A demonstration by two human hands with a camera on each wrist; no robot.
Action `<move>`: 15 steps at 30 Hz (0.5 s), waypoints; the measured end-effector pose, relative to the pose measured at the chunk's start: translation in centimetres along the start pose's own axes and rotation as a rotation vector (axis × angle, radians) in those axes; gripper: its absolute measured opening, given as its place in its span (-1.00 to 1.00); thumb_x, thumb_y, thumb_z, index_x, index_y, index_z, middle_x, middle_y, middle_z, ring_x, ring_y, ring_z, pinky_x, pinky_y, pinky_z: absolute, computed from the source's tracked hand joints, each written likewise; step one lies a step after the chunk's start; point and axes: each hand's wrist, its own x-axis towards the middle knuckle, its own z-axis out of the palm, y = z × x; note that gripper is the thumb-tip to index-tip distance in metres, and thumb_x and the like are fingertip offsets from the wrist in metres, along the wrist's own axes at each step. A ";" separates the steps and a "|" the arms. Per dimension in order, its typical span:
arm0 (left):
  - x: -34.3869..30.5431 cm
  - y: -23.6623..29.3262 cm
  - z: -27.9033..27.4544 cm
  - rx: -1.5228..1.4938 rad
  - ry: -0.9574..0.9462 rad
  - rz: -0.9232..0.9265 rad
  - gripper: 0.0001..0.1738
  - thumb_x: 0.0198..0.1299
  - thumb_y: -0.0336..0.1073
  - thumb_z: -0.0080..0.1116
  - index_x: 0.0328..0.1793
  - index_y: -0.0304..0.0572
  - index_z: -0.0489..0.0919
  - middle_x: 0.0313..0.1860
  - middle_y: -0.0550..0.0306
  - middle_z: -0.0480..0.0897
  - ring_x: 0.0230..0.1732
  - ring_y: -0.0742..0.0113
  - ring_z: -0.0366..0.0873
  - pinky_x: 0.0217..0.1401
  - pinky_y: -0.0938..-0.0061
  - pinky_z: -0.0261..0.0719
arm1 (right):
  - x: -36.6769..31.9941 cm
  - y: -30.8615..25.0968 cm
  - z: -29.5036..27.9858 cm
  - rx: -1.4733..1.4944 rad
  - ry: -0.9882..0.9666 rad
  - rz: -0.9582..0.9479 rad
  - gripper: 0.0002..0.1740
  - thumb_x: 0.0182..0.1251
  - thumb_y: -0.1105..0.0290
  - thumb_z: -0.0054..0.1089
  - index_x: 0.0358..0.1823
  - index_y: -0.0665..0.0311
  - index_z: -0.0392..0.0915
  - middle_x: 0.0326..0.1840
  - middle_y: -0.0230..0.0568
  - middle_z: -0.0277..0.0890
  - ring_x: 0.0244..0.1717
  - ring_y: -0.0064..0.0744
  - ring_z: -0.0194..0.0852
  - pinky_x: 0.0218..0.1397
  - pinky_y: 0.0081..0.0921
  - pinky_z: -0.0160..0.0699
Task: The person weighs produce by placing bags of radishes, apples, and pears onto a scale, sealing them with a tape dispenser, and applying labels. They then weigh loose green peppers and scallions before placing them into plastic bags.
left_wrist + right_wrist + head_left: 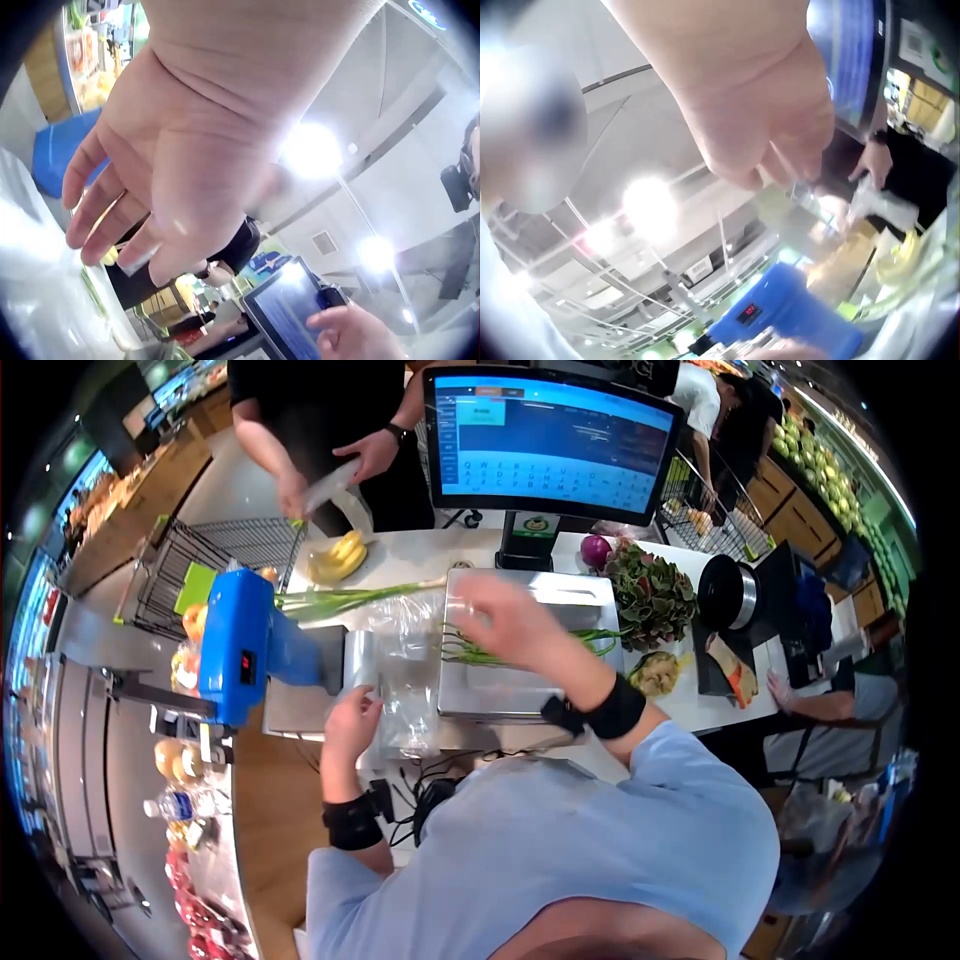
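My left hand (352, 725) is by the clear plastic bag roll (360, 660) at the scale's left, fingers loosely bent in the left wrist view. Motion blurs my right hand (510, 625), raised over the steel scale (530, 695) with its fingers toward the left; nothing shows in its grasp. Thin green stalks (595, 638) lie across the scale, partly hidden beneath that hand. Spring onions (350, 597) stretch along the counter, their pale ends close to the right fingertips. Crumpled clear plastic (408, 710) lies between roll and scale.
Behind the scale stands a touchscreen (555, 445). Leafy greens (655, 595), a purple onion (596, 550) and ginger (657, 673) sit at right. A blue machine (235, 645) rises at left. Bagged bananas (342, 557) lie near another person (350, 470) holding clear plastic.
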 end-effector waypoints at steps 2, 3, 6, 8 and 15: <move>2.2 0.5 1.9 0.048 -0.004 -0.001 -0.64 0.12 -0.21 0.20 0.03 -0.20 0.56 -0.26 -0.15 0.64 -0.22 -0.09 0.60 -0.11 0.21 0.56 | 4.4 0.5 -1.9 -0.260 0.195 0.011 -0.73 0.09 0.47 0.10 -0.13 0.29 0.51 0.18 -0.02 0.43 0.03 0.01 0.48 0.07 -0.23 0.50; 3.0 0.6 2.9 0.076 -0.003 -0.014 -0.63 0.11 -0.22 0.20 0.02 -0.21 0.56 -0.22 -0.16 0.63 -0.18 -0.10 0.60 -0.08 0.19 0.56 | 6.5 1.9 -2.0 -0.326 0.220 0.044 -0.73 0.05 0.48 0.10 -0.15 0.28 0.48 0.28 -0.03 0.35 0.01 0.01 0.47 0.02 -0.19 0.53; 4.0 0.4 5.8 0.119 0.005 0.074 -0.63 0.08 -0.23 0.22 -0.01 -0.26 0.55 -0.14 -0.19 0.61 -0.12 -0.13 0.57 -0.04 0.16 0.54 | 10.5 4.4 -2.4 -0.454 0.203 0.172 -0.72 0.02 0.47 0.11 -0.16 0.27 0.45 0.36 -0.07 0.25 -0.01 0.00 0.47 -0.02 -0.16 0.55; 3.7 0.1 6.7 0.167 -0.073 0.076 -0.63 0.07 -0.23 0.23 -0.02 -0.27 0.54 -0.13 -0.22 0.61 -0.10 -0.14 0.56 -0.02 0.16 0.53 | 12.1 5.5 -2.5 -0.523 0.196 0.205 -0.73 0.02 0.47 0.10 -0.18 0.25 0.42 0.40 -0.10 0.19 -0.01 0.00 0.46 -0.06 -0.14 0.56; 1.2 -1.9 6.8 0.334 -0.360 0.077 -0.40 -0.08 -0.13 0.41 0.02 -0.30 0.41 -0.09 -0.21 0.55 0.03 -0.13 0.51 0.02 0.16 0.53 | 12.7 7.8 -2.0 -0.598 0.229 0.133 -0.69 0.04 0.43 0.08 -0.12 0.28 0.39 0.43 -0.10 0.14 -0.01 0.06 0.45 -0.06 -0.04 0.58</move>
